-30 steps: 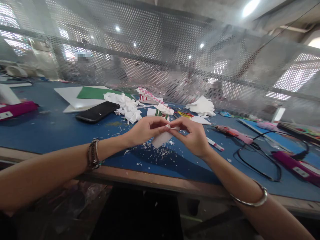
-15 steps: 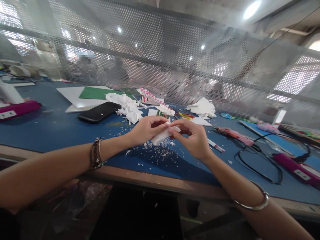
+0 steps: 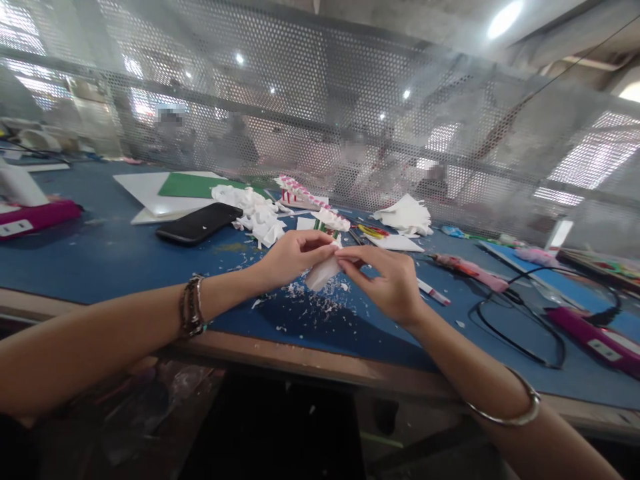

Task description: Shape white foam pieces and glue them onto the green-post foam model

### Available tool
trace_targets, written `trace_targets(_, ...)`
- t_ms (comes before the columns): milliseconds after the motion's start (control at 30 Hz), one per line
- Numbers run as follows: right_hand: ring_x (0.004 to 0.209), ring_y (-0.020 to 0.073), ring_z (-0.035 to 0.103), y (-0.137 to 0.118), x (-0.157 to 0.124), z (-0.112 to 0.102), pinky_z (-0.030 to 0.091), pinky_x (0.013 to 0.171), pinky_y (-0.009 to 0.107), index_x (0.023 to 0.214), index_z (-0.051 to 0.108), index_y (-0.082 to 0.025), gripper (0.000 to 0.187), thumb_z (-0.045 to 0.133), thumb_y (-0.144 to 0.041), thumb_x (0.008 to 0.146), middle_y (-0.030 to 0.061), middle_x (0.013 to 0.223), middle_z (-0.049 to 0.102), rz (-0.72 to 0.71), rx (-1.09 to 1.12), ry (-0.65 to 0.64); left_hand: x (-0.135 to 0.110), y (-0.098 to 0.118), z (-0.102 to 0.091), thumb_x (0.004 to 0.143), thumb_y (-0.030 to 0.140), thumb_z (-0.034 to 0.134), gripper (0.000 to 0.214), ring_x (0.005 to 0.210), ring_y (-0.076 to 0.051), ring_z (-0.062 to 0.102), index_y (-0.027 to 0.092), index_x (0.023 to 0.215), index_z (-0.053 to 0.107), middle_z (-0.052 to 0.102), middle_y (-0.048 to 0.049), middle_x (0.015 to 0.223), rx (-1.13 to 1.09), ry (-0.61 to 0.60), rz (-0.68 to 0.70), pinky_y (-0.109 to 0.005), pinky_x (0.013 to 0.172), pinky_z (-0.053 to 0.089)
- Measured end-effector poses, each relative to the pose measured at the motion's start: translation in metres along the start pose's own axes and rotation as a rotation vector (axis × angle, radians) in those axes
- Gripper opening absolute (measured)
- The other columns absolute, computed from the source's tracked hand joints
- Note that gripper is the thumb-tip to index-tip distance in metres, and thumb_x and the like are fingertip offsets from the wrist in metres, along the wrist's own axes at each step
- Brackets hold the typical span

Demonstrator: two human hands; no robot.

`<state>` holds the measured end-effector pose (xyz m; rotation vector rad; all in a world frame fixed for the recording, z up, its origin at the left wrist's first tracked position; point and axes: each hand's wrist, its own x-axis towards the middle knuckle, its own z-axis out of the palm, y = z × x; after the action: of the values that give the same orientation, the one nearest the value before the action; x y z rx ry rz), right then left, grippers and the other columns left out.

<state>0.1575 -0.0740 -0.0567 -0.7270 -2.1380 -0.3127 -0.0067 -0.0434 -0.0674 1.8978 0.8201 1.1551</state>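
Note:
Between my hands, above the blue tabletop, is a thin white piece of paper [image 3: 323, 272], curled and slanting down to the left. My left hand [image 3: 295, 257] pinches its upper edge between thumb and fingers. The thumb and fingertips of my right hand [image 3: 387, 277] close on the same paper from the other side, nearly touching the left thumb. Tiny white scraps [image 3: 325, 303] lie scattered on the table beneath. Just behind my hands stands a small item with a white ruffled top and green and red stripes [image 3: 331, 221], partly hidden.
A black phone [image 3: 200, 224] lies left, beside crumpled white paper strips [image 3: 255, 210] and green sheet [image 3: 187, 186]. A white paper stack [image 3: 405, 215] and yellow-handled scissors [image 3: 374, 231] sit behind. To the right are a pink corded tool [image 3: 470, 272] and purple power strip [image 3: 595, 340].
The right fingers have drawn in closer to the left thumb. A paper flap that stuck out to the right over the right fingers no longer shows.

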Motion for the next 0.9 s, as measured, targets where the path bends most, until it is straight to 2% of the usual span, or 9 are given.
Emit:
trace_targets(267,0.055,0.0056,0.058,0.0021,-0.0009,0.0004,0.046,0.056,0.015,0.083,0.06,-0.018,0.011,0.056,-0.021,0.073,-0.0024,0.07,0.066,0.124,0.026,-0.05,0.0012,-0.0014,0.0011,0.068,0.026,0.054,0.015,0.062,-0.008,0.048,0.013,0.073,0.059,0.059,-0.0006,0.068,-0.193,-0.025,-0.104,-0.02,0.06,0.036)
trace_targets(667,0.062,0.0075,0.061,0.0042,0.001,-0.0022,0.045,0.057,0.016,0.083,0.059,-0.017,0.01,0.052,-0.02,0.076,-0.0013,0.073,0.066,0.142,0.022,-0.072,0.0023,-0.0011,-0.0006,0.068,0.022,0.055,0.011,0.062,-0.007,0.046,0.012,0.07,0.058,0.055,0.001,0.066,-0.22,-0.046,-0.125,-0.019,0.06,0.034)
trace_targets(900,0.059,0.0074,0.057,0.004,0.0019,-0.0041,0.042,0.056,0.018,0.075,0.059,-0.019,0.011,0.048,-0.022,0.078,-0.0017,0.066,0.064,0.064,-0.067,-0.06,0.002,-0.0015,-0.0006,0.069,0.024,0.054,0.011,0.058,-0.006,0.044,0.013,0.068,0.058,0.051,0.0028,0.062,-0.198,-0.074,-0.14,-0.018,0.058,0.032)
